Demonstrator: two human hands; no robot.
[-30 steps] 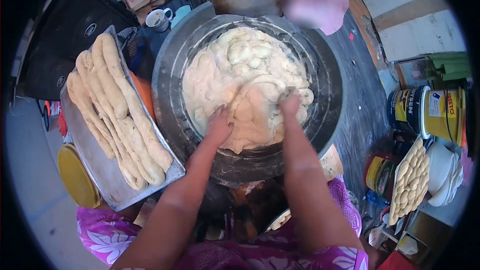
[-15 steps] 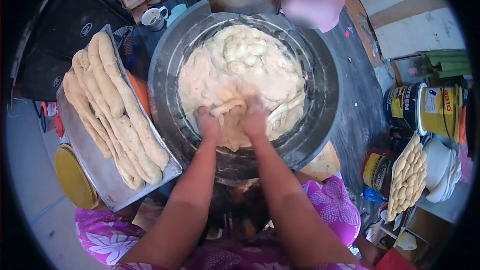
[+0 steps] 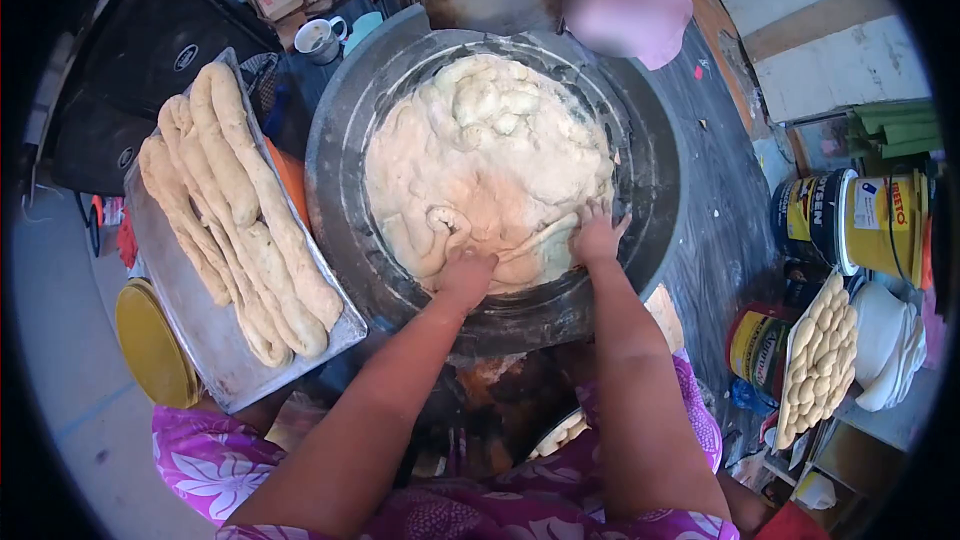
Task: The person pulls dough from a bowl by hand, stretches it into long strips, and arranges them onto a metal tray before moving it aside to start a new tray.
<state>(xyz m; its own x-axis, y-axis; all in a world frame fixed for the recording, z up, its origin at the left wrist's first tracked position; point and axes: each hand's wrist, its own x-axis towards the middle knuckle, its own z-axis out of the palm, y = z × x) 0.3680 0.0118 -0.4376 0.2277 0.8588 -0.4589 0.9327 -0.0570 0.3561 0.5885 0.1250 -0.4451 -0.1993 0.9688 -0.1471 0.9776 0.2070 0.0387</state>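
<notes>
A large mass of pale dough [image 3: 480,160] fills the middle of a wide dark basin [image 3: 655,160]. My left hand [image 3: 468,275] presses into the lower edge of the dough, its fingers bent and partly sunk in; whether they grip a piece cannot be made out. At the dough's lower right edge, my right hand [image 3: 600,233] rests with its fingers spread. A folded strip of dough lies between the two hands, and a small loop of dough stands just above my left hand.
Long dough rolls lie on a metal tray [image 3: 235,390] at the left. A white mug [image 3: 318,40] and a pink basin [image 3: 630,10] are beyond the big basin. Paint buckets [image 3: 810,210] and a tray of small dough pieces [image 3: 818,360] stand at the right.
My left hand has moved right and slightly down across the dough's lower edge. My right hand has moved right to the dough's side, and its fingers now show spread.
</notes>
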